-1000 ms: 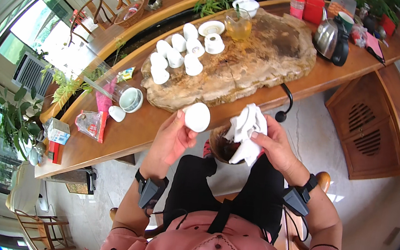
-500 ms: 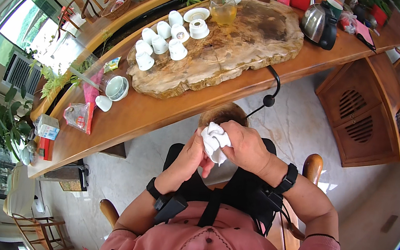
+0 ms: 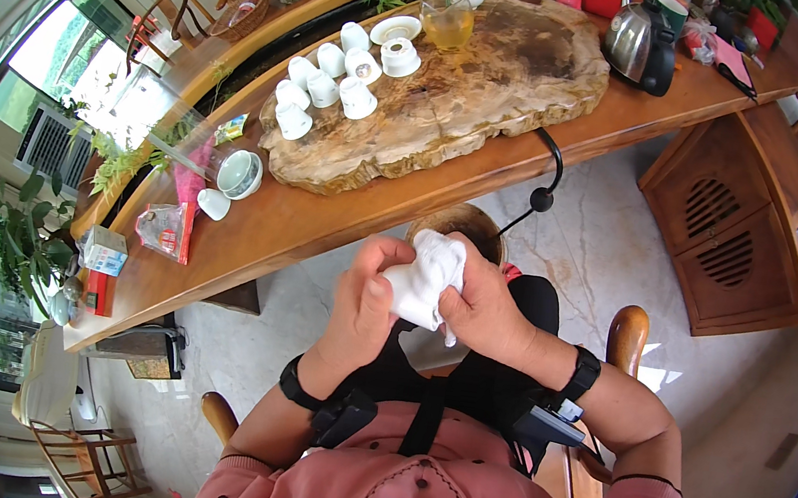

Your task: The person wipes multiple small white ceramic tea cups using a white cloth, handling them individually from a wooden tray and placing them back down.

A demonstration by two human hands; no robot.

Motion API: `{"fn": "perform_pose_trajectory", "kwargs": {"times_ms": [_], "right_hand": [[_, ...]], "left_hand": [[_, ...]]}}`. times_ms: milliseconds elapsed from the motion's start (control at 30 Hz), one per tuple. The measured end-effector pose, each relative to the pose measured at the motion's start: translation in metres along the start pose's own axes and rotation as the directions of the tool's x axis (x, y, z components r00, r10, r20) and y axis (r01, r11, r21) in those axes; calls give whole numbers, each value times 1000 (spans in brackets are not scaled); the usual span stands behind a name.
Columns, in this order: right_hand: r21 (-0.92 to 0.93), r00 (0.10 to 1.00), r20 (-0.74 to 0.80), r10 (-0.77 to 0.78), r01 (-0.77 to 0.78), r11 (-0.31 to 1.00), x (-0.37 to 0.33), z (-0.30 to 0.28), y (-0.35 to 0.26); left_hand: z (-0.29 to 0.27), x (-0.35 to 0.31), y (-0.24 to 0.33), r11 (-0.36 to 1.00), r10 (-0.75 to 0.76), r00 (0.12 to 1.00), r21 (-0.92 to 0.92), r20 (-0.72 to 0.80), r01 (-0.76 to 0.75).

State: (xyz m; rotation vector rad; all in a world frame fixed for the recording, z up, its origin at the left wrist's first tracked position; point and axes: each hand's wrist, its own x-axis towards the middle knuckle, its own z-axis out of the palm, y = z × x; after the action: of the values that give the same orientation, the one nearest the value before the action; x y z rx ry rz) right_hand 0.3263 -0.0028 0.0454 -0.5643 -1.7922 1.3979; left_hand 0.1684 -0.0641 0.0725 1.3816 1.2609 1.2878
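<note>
Above my lap, both hands are on a crumpled white cloth [image 3: 433,272]. My left hand [image 3: 361,307] curls round its left side, thumb up. My right hand [image 3: 492,310] pinches the other side between thumb and fingers. The cloth's left part looks smooth and rounded; whether a cup is inside it I cannot tell. Beyond the hands, several small white cups [image 3: 323,89] stand upside down on a slab-like wooden tea tray [image 3: 500,91]. Near them are a white saucer [image 3: 396,30] and a glass pitcher [image 3: 446,21] of yellow liquid.
Left of the tray, a pale bowl [image 3: 239,175] and a white cup [image 3: 213,204] lie on the wooden table [image 3: 322,219], beside a plastic bag [image 3: 166,229]. A steel kettle [image 3: 638,44] stands at the far right. Below the table edge is a round bin [image 3: 473,224].
The cloth is more spread out and sits slightly higher. My left hand has turned and shifted left, its thumb now showing. My right hand has moved a little right.
</note>
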Motion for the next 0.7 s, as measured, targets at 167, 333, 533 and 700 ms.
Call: {"fn": "perform_pose_trajectory", "kwargs": {"times_ms": [167, 333, 533, 700], "right_hand": [[-207, 990, -135, -32, 4, 978, -2, -1, 1], [666, 850, 306, 429, -513, 541, -11, 14, -5], [279, 980, 4, 198, -191, 941, -5, 9, 0], [-41, 975, -168, -145, 140, 989, -1, 14, 11]], "left_hand": [[10, 7, 8, 979, -153, 987, 132, -47, 158], [4, 5, -17, 722, 495, 869, 550, 14, -420], [1, -4, 2, 951, 147, 989, 279, -21, -135], [8, -3, 3, 963, -2, 997, 270, -75, 22]]}}
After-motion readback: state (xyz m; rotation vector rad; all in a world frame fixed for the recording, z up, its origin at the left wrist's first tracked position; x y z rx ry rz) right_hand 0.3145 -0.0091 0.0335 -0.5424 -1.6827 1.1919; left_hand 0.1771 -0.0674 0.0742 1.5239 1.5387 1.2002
